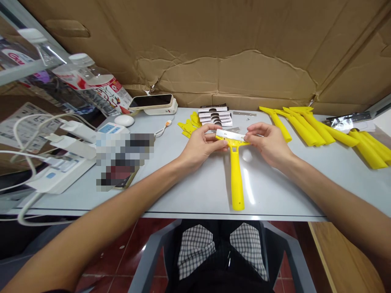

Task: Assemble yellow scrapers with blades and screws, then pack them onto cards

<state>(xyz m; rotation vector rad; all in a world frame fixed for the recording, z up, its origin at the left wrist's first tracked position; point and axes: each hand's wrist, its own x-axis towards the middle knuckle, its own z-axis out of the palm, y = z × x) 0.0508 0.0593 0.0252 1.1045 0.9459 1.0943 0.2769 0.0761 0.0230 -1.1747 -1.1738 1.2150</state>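
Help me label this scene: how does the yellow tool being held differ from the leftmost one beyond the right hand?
The held tool has a metal strip along its head; the leftmost tool shows none. The left hand and right hand grip at the held tool's head; the leftmost tool lies untouched on the table. The held tool's handle points toward the person; the leftmost tool's slants to the right. Both are yellow with a long handle.

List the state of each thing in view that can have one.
Metal strip, held along the yellow handle's head
Left hand, closed on the strip
Right hand, closed at its other end
Far phone, face up, screen dark
Front bottle, capped
Near power strip, plugs in
Other yellow handles, lying loose
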